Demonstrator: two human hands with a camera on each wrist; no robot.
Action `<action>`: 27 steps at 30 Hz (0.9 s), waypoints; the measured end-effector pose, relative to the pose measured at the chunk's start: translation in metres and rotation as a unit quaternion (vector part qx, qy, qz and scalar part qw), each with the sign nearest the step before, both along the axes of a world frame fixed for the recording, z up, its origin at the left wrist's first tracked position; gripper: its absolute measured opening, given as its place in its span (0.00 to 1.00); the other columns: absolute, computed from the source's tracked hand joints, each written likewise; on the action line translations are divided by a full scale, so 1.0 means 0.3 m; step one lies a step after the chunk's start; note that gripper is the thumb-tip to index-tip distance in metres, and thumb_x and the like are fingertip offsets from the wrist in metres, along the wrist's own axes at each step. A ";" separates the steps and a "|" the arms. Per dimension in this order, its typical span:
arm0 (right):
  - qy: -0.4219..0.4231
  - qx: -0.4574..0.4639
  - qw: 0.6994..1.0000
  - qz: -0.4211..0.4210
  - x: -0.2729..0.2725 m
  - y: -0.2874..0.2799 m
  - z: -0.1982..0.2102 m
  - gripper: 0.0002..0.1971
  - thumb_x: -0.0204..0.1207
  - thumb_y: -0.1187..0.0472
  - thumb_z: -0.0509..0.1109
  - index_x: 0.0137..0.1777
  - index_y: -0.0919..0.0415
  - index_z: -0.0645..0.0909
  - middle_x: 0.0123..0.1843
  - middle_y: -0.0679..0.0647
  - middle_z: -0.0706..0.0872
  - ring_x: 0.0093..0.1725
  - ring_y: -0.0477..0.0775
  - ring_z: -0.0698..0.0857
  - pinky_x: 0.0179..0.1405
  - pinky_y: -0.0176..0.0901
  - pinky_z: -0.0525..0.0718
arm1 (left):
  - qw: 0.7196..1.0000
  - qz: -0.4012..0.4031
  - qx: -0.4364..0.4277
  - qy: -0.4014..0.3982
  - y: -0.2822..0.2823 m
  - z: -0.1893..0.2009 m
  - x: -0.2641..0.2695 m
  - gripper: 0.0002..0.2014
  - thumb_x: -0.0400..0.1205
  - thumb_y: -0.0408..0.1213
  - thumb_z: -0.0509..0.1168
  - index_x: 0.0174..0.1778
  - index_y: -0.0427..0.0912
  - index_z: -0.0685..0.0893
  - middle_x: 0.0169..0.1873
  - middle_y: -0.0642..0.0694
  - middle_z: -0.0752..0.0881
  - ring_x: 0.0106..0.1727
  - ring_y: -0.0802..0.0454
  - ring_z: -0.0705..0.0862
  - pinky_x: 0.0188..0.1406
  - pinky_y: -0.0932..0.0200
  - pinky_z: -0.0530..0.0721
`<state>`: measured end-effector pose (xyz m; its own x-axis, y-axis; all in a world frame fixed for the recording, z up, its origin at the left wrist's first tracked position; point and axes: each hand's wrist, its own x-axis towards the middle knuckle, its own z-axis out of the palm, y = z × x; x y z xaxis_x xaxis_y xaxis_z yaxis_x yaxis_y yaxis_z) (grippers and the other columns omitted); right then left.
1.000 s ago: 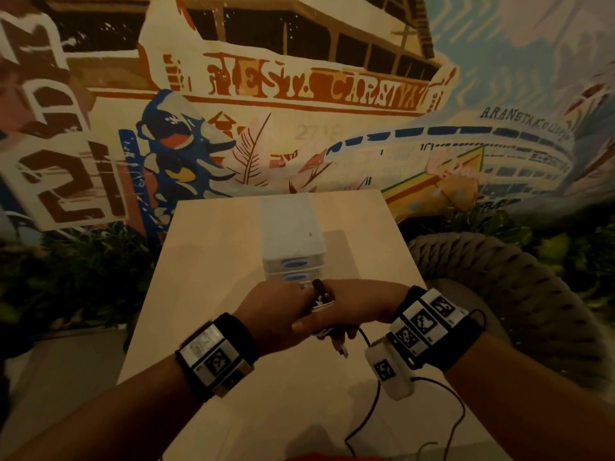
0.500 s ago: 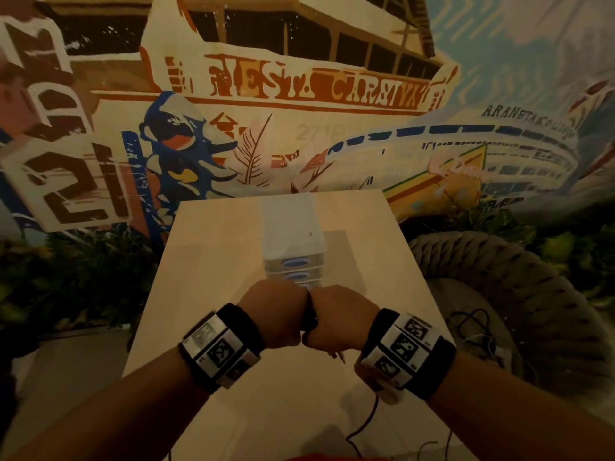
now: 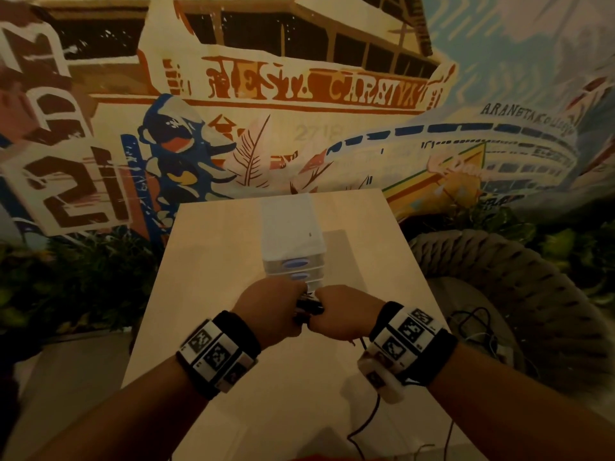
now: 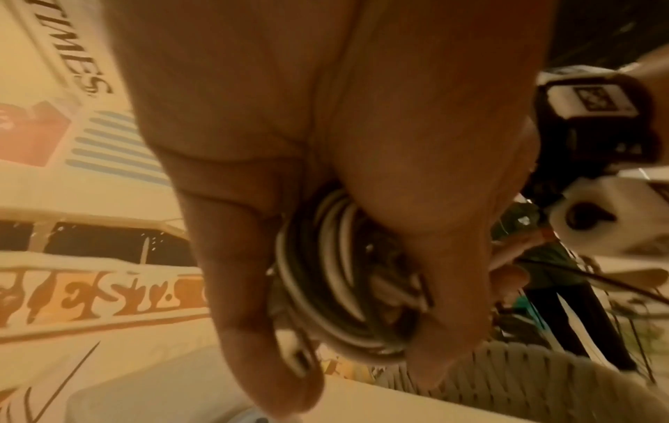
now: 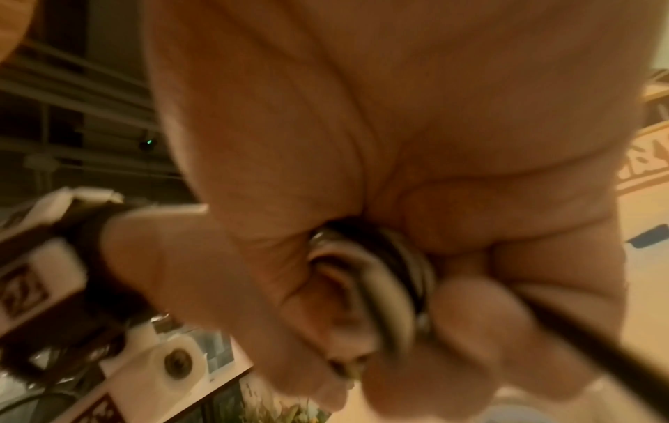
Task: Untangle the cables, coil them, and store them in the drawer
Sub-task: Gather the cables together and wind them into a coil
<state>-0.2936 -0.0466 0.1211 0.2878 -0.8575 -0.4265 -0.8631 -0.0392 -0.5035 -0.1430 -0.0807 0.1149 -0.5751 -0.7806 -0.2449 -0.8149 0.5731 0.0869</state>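
White and dark cable loops (image 4: 347, 280) sit bunched between both fists just before the drawer unit (image 3: 293, 247) on the desk (image 3: 213, 261); left hand (image 3: 271, 311) and right hand (image 3: 342, 314) fingers curl tight round them. Coiling looks nearly done; next, free one hand to open a drawer.

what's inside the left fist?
The left hand grips a cable coil: several white and dark loops bunched between the fingers and palm. The right hand holds the same coil. The loops' far side is covered by the fingers.
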 end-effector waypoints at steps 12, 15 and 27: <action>0.039 0.061 0.997 0.033 0.015 -0.021 -0.044 0.12 0.79 0.58 0.72 0.35 0.56 0.78 0.38 0.56 0.85 0.36 0.55 0.80 0.37 0.43 0.78 | 0.997 -0.074 -0.020 -0.032 0.004 0.000 -0.013 0.17 0.77 0.37 0.70 0.63 0.48 0.85 0.55 0.48 0.89 0.56 0.45 0.88 0.50 0.54 0.86; -0.007 0.055 0.998 0.013 -0.030 -0.004 -0.054 0.08 0.79 0.59 0.71 0.38 0.60 0.80 0.34 0.56 0.82 0.36 0.59 0.81 0.36 0.46 0.78 | 0.994 -0.064 0.010 0.091 -0.011 -0.013 0.023 0.44 0.75 0.49 0.76 0.86 0.58 0.61 0.72 0.54 0.81 0.67 0.50 0.84 0.62 0.54 0.84; -0.232 0.092 0.967 -0.057 -0.110 0.028 0.025 0.04 0.79 0.57 0.76 0.45 0.55 0.86 0.30 0.53 0.87 0.33 0.51 0.87 0.42 0.50 0.84 | 0.776 0.028 0.380 0.502 0.019 -0.091 0.115 0.42 0.69 0.42 0.84 0.76 0.69 0.73 0.70 0.58 0.83 0.72 0.49 0.82 0.64 0.46 0.87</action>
